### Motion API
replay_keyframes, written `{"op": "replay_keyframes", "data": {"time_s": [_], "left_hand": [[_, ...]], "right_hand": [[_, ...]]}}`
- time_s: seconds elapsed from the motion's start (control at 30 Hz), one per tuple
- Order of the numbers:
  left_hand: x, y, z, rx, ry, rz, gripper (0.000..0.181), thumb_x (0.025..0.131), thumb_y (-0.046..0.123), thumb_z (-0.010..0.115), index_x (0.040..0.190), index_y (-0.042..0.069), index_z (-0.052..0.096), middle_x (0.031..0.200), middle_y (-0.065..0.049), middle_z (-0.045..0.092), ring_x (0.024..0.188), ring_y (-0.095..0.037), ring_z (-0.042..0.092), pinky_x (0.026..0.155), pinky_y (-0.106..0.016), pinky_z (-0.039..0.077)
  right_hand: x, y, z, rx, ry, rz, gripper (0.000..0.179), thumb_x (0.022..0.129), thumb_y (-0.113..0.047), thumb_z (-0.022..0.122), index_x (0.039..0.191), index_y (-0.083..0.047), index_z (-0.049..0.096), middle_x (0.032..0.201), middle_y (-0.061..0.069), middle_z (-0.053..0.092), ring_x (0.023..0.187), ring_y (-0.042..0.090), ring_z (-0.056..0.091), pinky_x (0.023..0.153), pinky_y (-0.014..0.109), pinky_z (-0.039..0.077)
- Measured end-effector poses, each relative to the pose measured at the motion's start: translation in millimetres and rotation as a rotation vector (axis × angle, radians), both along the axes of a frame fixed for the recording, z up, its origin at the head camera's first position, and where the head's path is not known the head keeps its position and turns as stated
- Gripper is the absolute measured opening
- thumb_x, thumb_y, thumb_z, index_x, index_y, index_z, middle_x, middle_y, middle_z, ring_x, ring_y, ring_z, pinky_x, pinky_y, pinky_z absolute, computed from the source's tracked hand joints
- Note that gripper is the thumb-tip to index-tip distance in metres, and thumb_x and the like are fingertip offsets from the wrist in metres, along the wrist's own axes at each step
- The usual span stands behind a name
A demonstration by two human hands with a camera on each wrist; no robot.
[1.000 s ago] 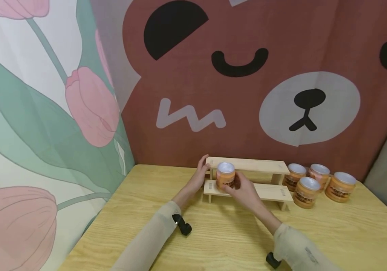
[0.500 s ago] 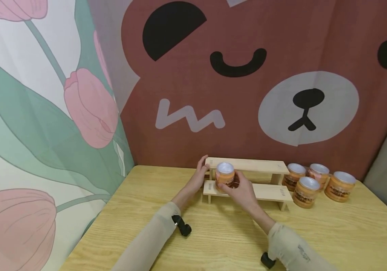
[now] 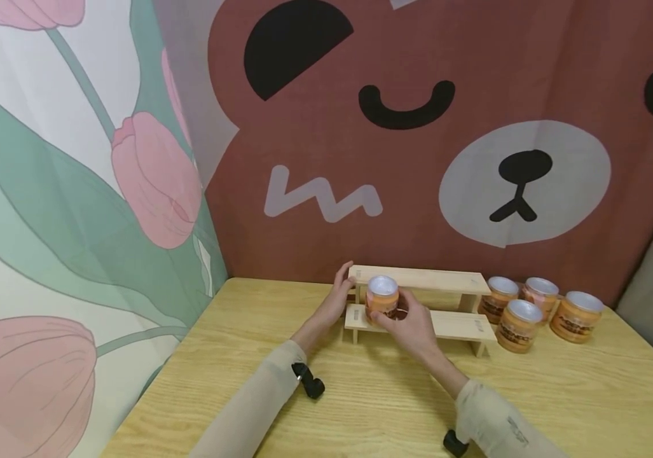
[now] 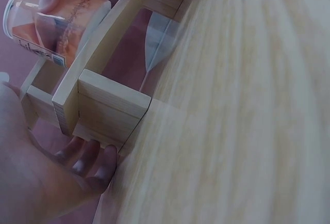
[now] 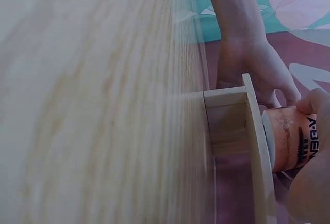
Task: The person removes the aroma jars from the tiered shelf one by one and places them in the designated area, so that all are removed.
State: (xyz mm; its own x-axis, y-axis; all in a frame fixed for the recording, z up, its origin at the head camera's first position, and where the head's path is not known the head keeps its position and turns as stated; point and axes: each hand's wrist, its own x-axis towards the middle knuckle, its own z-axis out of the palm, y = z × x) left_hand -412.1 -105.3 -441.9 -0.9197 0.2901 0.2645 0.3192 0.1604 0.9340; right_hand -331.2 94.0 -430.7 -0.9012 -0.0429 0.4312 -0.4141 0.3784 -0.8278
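Observation:
A small orange-labelled can (image 3: pixel 382 298) with a pale silvery top stands upright at the left part of the lower tier of a two-tier wooden display stand (image 3: pixel 458 326). My right hand (image 3: pixel 413 323) grips it from the right, thumb in front and fingers behind. In the right wrist view the can (image 5: pixel 290 137) has its base against the board. My left hand (image 3: pixel 334 300) holds the left end of the stand near the upper tier. In the left wrist view, fingers of the left hand (image 4: pixel 46 177) curl round behind the end leg.
Several similar cans (image 3: pixel 517 326) stand grouped on the table right of the stand, close to its right end. The wood-grain table (image 3: pixel 372 407) reaches back to a bear-print curtain (image 3: pixel 418 191). A tulip-print curtain (image 3: pixel 74 191) hangs at the left.
Almost nothing has changed. The head view shifts slightly, and the right forearm moves a little left; both hands keep their hold on the can and the stand.

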Motion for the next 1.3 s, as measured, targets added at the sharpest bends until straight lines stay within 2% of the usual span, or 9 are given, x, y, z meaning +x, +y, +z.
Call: {"op": "replay_keyframes", "data": {"time_s": [0.5, 0.77, 0.87, 1.07, 1.3], "left_hand": [[0.4, 3.8, -2.7, 0.012, 0.004, 0.004, 0.062, 0.109, 0.049, 0.034, 0.164, 0.027, 0.015, 0.165, -0.007, 0.015, 0.145, -0.032, 0.030, 0.114, -0.059, 0.023], [-0.1, 1.9, -0.8, 0.012, 0.005, 0.013, 0.061, 0.108, 0.052, 0.034, 0.163, 0.032, 0.016, 0.165, -0.006, 0.018, 0.144, -0.030, 0.031, 0.115, -0.057, 0.023], [0.0, 1.8, 0.3, 0.011, 0.015, 0.015, 0.061, 0.109, 0.051, 0.034, 0.163, 0.030, 0.016, 0.164, -0.007, 0.020, 0.145, -0.029, 0.031, 0.115, -0.056, 0.022], [-0.9, 3.1, -0.5, 0.029, 0.001, -0.002, 0.061, 0.109, 0.050, 0.035, 0.163, 0.030, 0.017, 0.166, -0.004, 0.013, 0.144, -0.029, 0.030, 0.115, -0.055, 0.022], [-3.2, 2.1, -1.8, 0.035, 0.016, -0.011, 0.061, 0.110, 0.048, 0.034, 0.164, 0.027, 0.015, 0.165, -0.005, 0.015, 0.145, -0.029, 0.029, 0.115, -0.057, 0.022]], "right_hand": [[10.9, 3.2, 5.8, -0.027, -0.002, 0.020, 0.068, 0.083, -0.026, 0.088, 0.138, -0.003, 0.054, 0.118, 0.016, 0.067, 0.102, 0.027, 0.068, 0.082, 0.034, 0.057], [18.6, 8.6, 13.7, -0.006, 0.011, 0.013, 0.070, 0.082, -0.024, 0.087, 0.140, -0.002, 0.053, 0.120, 0.017, 0.066, 0.104, 0.029, 0.068, 0.084, 0.036, 0.057], [21.8, 13.5, 16.3, 0.000, 0.021, 0.009, 0.072, 0.082, -0.025, 0.088, 0.140, -0.002, 0.053, 0.121, 0.017, 0.066, 0.108, 0.030, 0.066, 0.087, 0.038, 0.056], [30.7, 28.8, 17.2, -0.006, 0.003, 0.000, 0.071, 0.084, -0.028, 0.087, 0.142, -0.003, 0.053, 0.125, 0.015, 0.065, 0.114, 0.029, 0.063, 0.091, 0.039, 0.054], [38.3, 48.4, 19.1, 0.026, 0.005, -0.013, 0.073, 0.085, -0.029, 0.085, 0.142, 0.001, 0.051, 0.128, 0.019, 0.062, 0.118, 0.034, 0.061, 0.094, 0.040, 0.053]]}}
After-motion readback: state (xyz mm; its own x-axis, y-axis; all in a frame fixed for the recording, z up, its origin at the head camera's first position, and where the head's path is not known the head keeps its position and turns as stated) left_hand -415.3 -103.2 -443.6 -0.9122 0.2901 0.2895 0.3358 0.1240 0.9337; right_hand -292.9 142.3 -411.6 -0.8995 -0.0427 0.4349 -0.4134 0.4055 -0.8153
